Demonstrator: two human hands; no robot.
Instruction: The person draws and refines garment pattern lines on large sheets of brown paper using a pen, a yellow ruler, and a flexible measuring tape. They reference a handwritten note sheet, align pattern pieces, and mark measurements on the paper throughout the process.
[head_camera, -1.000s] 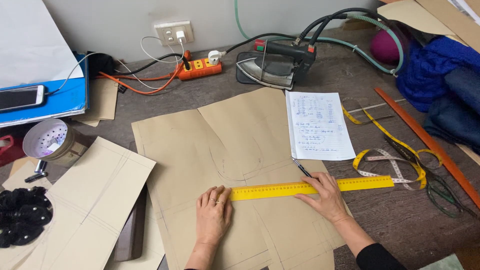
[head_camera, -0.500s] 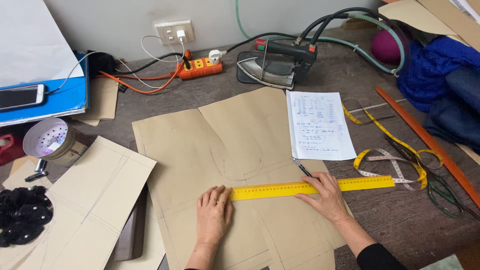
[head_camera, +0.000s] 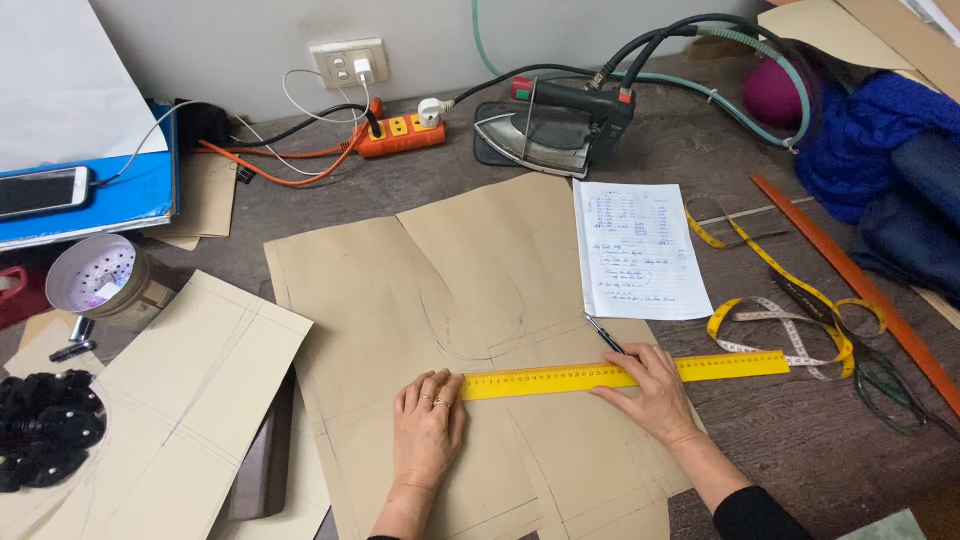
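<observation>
A large sheet of brown pattern paper with drawn pencil lines lies on the table. Across its lower part lies a yellow ruler, nearly level. My left hand rests flat on the paper, its fingertips on the ruler's left end. My right hand presses on the ruler near its middle and holds a dark pen that points up toward a handwritten notebook page.
A yellow tape measure and a long orange stick lie at the right. A steam iron and an orange power strip stand at the back. More brown paper pieces, a tin and a phone sit left.
</observation>
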